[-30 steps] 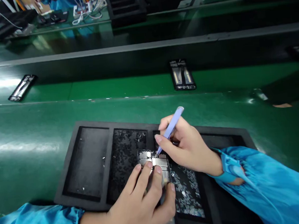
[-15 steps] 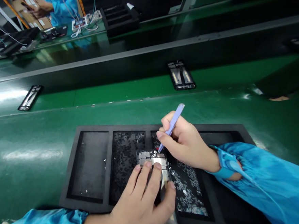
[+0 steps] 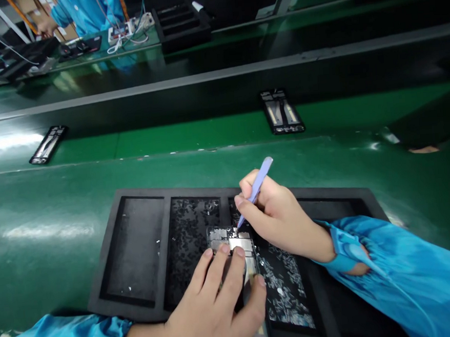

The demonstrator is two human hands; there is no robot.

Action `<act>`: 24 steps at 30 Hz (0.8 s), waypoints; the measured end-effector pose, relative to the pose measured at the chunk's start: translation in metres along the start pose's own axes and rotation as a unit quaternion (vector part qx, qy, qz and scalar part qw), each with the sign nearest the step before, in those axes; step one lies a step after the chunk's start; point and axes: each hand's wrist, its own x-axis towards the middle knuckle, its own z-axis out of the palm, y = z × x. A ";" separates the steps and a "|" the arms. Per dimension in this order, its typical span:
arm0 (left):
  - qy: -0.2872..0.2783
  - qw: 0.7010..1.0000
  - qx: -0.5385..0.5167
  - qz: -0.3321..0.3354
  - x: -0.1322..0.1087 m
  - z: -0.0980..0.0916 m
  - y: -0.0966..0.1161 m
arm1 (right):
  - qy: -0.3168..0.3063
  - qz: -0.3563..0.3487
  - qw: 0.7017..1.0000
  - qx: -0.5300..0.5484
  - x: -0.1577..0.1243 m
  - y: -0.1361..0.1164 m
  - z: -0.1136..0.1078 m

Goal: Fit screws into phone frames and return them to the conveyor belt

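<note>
**Steadying a phone frame under one hand while tweezers meet its top edge**

Pressed down on the phone frame (image 3: 230, 241), the left hand (image 3: 215, 305) is laid with its fingers stretched across the metal face and its thumb set against the right edge. The frame is thus clamped lightly rather than lifted, apparently so that it cannot slide while fine work is done on it. The frame is kept on the black foam tray (image 3: 145, 193), across the divider between the two middle compartments, and its upper end is left uncovered by the fingers.

The right hand (image 3: 284, 221) is closed in a pen-like pinch on a pair of lilac tweezers (image 3: 256, 187). These are held steeply, with the tips brought down to the bare top edge of the frame. Whether anything is caught between the tips cannot be told. The heel of this hand seems to be rested on the tray, which would be judged to steady the tips.

Small silvery parts (image 3: 285, 290) are heaped in the compartment just right of the frame, close under the right hand. Darker bits (image 3: 187, 233) are scattered in the compartment to its left, and the far-left compartment (image 3: 132, 252) holds only a few specks.

Beyond the tray, two more frames (image 3: 281, 111) (image 3: 48, 144) are laid well apart on the green belt (image 3: 207, 131). A co-worker's blue sleeve (image 3: 83, 9) is seen far off.
</note>
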 end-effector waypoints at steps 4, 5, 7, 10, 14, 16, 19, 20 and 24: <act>0.049 0.998 0.006 -0.030 0.002 0.006 0.005 | 0.066 0.012 0.996 0.055 -0.003 0.002 0.001; 0.061 0.997 0.009 -0.038 0.003 0.007 0.006 | 0.074 0.008 0.996 0.059 -0.003 0.002 0.001; 0.077 0.996 0.017 -0.050 0.004 0.009 0.008 | 0.052 -0.004 0.998 0.041 -0.002 0.002 0.000; 0.087 0.994 0.029 -0.059 0.005 0.011 0.010 | -0.019 -0.023 0.999 -0.022 0.001 0.003 -0.001; 0.084 0.993 0.037 -0.072 0.003 0.010 0.011 | -0.046 -0.080 0.991 -0.092 0.003 0.005 -0.003; 0.079 0.993 0.040 -0.075 0.003 0.009 0.011 | -0.050 -0.103 0.986 -0.120 0.003 0.007 -0.003; 0.082 0.993 0.044 -0.071 0.002 0.010 0.010 | -0.063 -0.112 0.982 -0.138 0.002 0.008 -0.002; 0.086 0.993 0.044 -0.073 0.002 0.011 0.010 | -0.067 -0.105 0.983 -0.136 0.002 0.008 -0.002; 0.089 0.992 0.028 -0.081 0.001 0.014 0.009 | -0.082 -0.067 0.986 -0.130 0.003 0.007 -0.001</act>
